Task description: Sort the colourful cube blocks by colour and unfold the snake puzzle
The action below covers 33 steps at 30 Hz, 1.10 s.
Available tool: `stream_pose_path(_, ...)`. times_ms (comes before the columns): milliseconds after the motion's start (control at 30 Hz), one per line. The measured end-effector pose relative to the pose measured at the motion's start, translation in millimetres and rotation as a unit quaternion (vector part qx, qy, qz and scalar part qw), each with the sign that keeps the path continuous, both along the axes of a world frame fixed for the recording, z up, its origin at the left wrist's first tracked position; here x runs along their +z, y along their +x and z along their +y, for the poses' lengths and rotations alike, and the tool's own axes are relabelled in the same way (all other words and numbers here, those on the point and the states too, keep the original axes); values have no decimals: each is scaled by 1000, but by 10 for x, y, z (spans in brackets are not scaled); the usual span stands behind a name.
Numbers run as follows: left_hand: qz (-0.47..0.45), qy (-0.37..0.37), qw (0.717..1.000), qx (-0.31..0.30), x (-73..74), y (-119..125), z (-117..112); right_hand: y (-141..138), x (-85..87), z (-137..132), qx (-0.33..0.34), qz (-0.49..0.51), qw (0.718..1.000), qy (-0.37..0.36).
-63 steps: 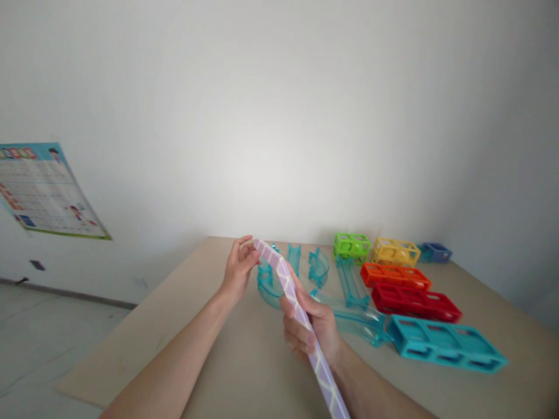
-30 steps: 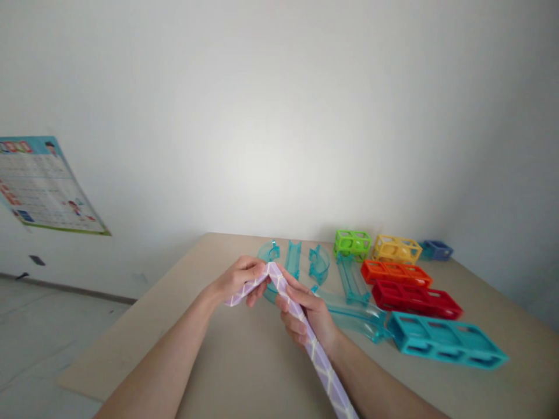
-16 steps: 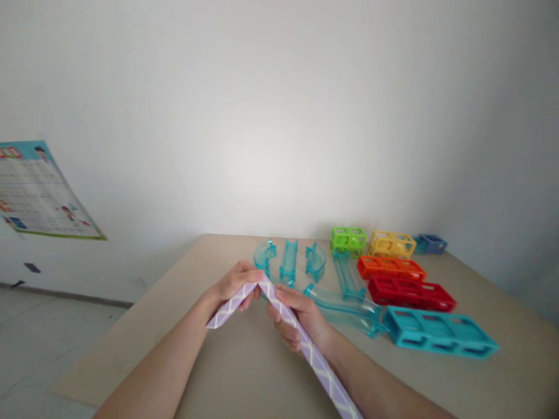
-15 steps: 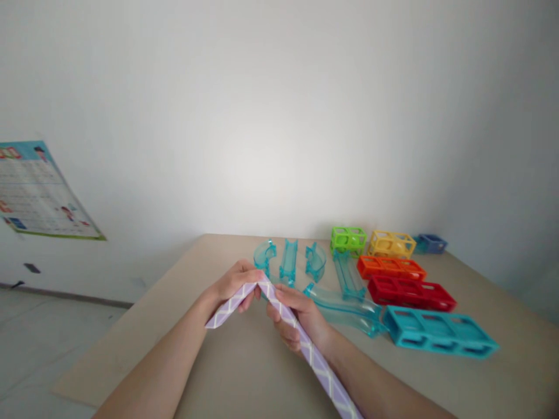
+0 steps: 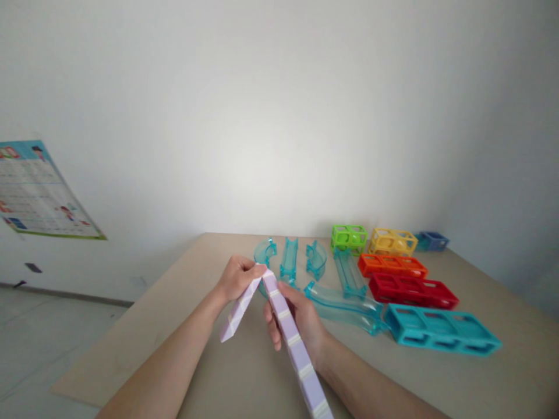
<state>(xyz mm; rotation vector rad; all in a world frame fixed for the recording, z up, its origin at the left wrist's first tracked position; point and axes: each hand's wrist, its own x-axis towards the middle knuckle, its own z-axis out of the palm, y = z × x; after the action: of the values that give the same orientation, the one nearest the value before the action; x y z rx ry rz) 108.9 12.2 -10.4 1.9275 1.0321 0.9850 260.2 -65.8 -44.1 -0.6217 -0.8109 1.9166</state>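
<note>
Grip looked sound: left hand (image 5: 236, 278) pinched shut on the short folded end of the lilac twist-snake puzzle (image 5: 301, 361), right hand (image 5: 306, 317) curled round its long run, just left of the teal S-curve track (image 5: 349, 308); I'd have twisted at the joint only.

Teal tracks (image 5: 345, 305) lie beside coloured frames (image 5: 413, 291), apparently plastic.

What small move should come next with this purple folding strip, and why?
Probably twist the next joint below the fold: the left hand pinches the short folded end of the purple strip, while the right hand grips its long part, which runs straight.
</note>
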Motion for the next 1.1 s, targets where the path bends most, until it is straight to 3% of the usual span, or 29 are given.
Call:
stream_pose_path(100, -64, 25, 997, 19, -28, -17, -12, 37, -19, 4, 112, 46, 992, -30)
stream_pose_path(167, -92, 34, 995, 26, -48, 2, -28, 51, -50, 15, 131, 68, 989, -18)
stream_pose_path(333, -174, 19, 983, 48, -119, 197, -120, -4, -95, -20, 64, 63, 996, 0)
stream_pose_path(533, -228, -47, 970, 63, -198, 383, -216, -139, -132, -82, -44, -58, 995, 74)
stream_pose_path(733, -306, -81, 935, 161, -92, 338, -183, -147, -124, -138, -16, -196, 969, 152)
stream_pose_path(833, -334, -111, 921, 168, -46, 336, -184, -161, -118, -151, 4, -228, 959, 170)
stream_pose_path(933, -341, -126, 926, 102, -51, 352, -203, -178, -135, -132, 1, -221, 960, 172)
stream_pose_path(1000, -334, -162, 929, -10, -73, 372, -224, -181, -150, -116, -9, -203, 965, 166)
stream_pose_path(1100, -333, -243, 898, -151, -95, 400, -258, -172, -157, -109, -8, -185, 971, 151)
